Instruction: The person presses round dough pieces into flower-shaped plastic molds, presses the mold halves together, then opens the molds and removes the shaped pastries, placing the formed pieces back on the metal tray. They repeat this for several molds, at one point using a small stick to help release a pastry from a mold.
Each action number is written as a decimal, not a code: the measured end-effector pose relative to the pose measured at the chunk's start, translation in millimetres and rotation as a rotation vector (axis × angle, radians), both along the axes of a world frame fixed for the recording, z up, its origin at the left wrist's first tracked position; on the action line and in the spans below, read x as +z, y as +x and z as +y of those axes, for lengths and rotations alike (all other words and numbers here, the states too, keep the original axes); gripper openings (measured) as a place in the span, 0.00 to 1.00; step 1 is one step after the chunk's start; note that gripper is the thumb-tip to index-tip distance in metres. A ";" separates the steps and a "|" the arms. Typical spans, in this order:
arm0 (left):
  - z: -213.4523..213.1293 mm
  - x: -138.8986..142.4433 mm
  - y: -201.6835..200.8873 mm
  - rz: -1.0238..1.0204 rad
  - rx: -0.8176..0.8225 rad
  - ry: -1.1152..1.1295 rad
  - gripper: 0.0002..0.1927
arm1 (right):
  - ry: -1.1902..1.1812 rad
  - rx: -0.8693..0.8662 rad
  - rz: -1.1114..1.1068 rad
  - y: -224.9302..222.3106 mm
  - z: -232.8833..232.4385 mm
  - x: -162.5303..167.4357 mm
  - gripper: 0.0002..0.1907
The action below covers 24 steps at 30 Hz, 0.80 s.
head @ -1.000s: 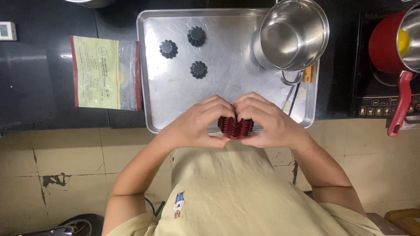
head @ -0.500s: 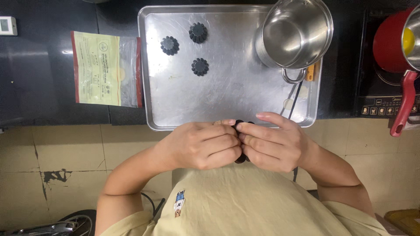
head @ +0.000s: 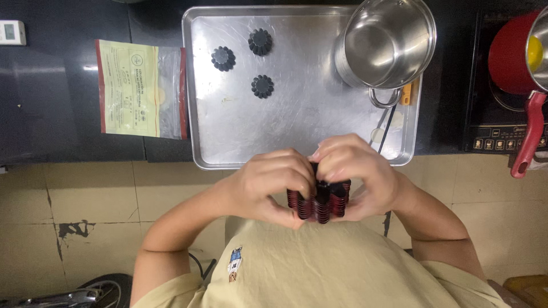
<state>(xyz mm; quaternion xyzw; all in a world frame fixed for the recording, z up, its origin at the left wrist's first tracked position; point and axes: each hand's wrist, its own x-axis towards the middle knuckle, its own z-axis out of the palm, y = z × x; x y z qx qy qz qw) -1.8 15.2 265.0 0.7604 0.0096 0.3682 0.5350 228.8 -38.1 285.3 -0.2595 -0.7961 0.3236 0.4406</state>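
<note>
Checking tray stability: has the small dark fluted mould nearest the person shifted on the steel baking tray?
No. The dark fluted mould keeps its spot on the steel baking tray, below the other two moulds.

Place: a home kitchen.
Worktop (head: 68, 114): dark, with a steel baking tray (head: 297, 131) and fluted moulds (head: 262, 86).
Cooking gear: steel pot (head: 388, 45), red saucepan (head: 514, 63) on an induction hob (head: 502, 137).
Floor (head: 85, 217): worn beige tiles.

I see a dark red, ridged stack of fluted moulds (head: 319, 201). Three black fluted moulds (head: 261, 86) sit on a dull silver tray (head: 297, 131). The pot (head: 388, 43) is shiny steel, the saucepan (head: 514, 57) bright red, the packet (head: 140, 88) pale yellow-green with red edges, the worktop (head: 63, 114) black.
</note>
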 end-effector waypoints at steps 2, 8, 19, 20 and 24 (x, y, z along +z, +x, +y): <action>-1.6 -4.0 -2.3 -0.047 -0.025 -0.202 0.21 | -0.072 -0.038 0.105 -0.6 1.5 0.6 0.31; 11.7 3.4 -3.3 0.088 0.105 -0.030 0.23 | -0.016 -0.030 -0.065 2.5 15.4 8.1 0.28; 19.3 13.1 -1.5 0.133 0.102 0.122 0.21 | -0.135 -0.022 -0.007 -5.7 17.1 13.7 0.21; 18.1 11.0 -0.2 0.118 0.101 0.112 0.22 | -0.174 -0.013 0.029 -6.0 16.3 13.1 0.21; 15.9 2.9 4.5 0.078 0.100 0.078 0.22 | -0.184 -0.018 0.064 -5.7 14.1 7.9 0.20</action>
